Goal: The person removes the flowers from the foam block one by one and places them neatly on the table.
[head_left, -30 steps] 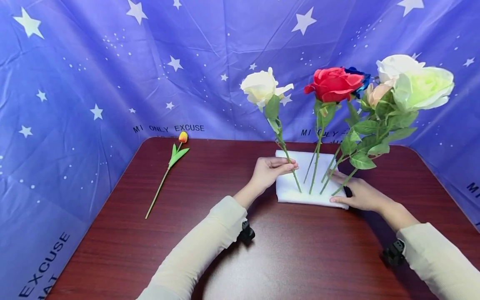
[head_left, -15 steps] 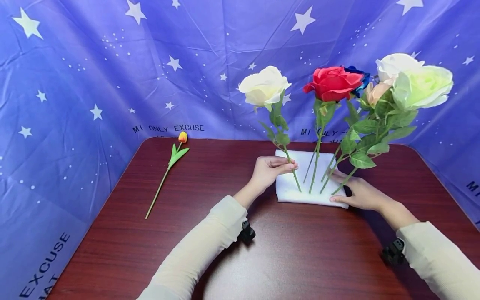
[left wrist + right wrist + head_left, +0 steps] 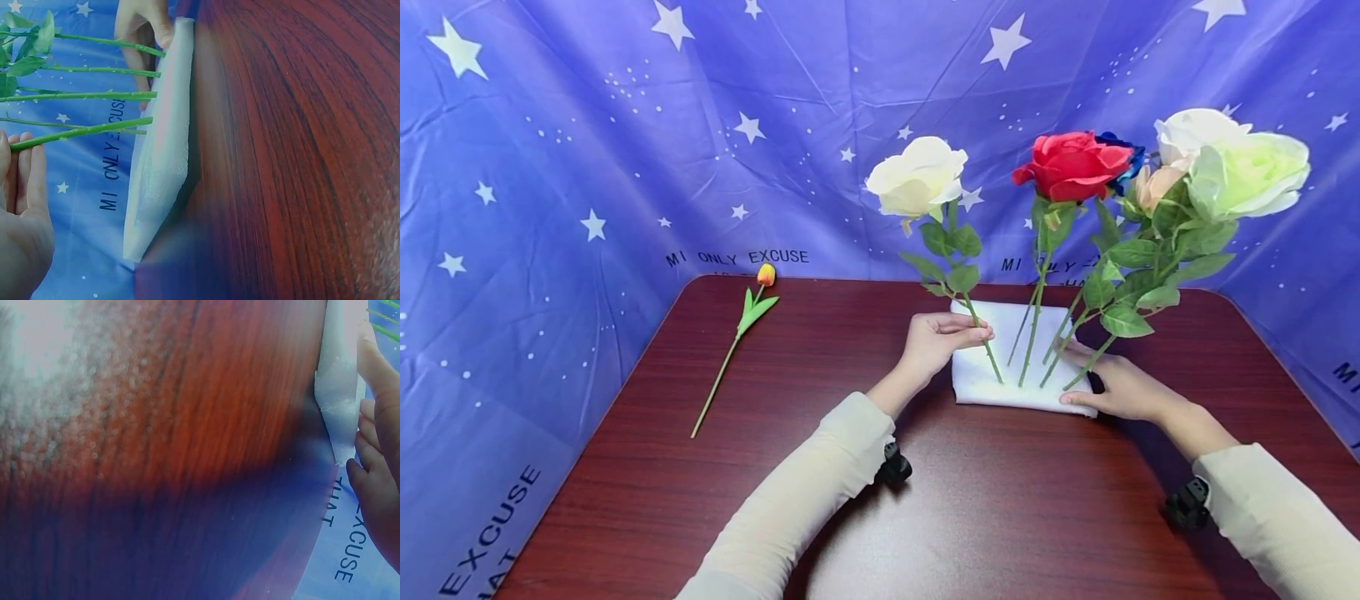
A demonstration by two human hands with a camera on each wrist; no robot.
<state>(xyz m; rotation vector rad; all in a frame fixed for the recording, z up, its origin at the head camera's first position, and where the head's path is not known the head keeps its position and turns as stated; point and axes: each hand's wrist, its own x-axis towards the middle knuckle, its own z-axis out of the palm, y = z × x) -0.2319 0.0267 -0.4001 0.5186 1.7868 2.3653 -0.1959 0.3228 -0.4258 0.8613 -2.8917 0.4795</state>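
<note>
Thumb and fingers of my left hand (image 3: pixel 936 342) pinch the lower stem of a cream-white rose (image 3: pixel 917 177). Its stem end meets the top of a white foam block (image 3: pixel 973 396) and leans left. My right hand (image 3: pixel 1123 387) rests on the block's right side, its thumb near the front corner and its fingers partly behind stems. Beside the held stem, a red rose (image 3: pixel 1071 167) stands in the block. A dark blue flower (image 3: pixel 1131 158) shows behind it. To the right lean a white flower (image 3: pixel 1195 133), a peach bloom (image 3: pixel 1153 187) and a pale green rose (image 3: pixel 1255 179).
An orange-yellow tulip (image 3: pixel 766 275) with green leaves lies on the left of the dark red wooden table (image 3: pixel 820 358). A blue star-patterned cloth (image 3: pixel 820 100) hangs behind and at both sides. Each wrist wears a small black camera (image 3: pixel 895 467).
The cream-white rose has turned about its stem, and its bloom now faces more forward and sits slightly further left. Both hands stay nearly in place.
</note>
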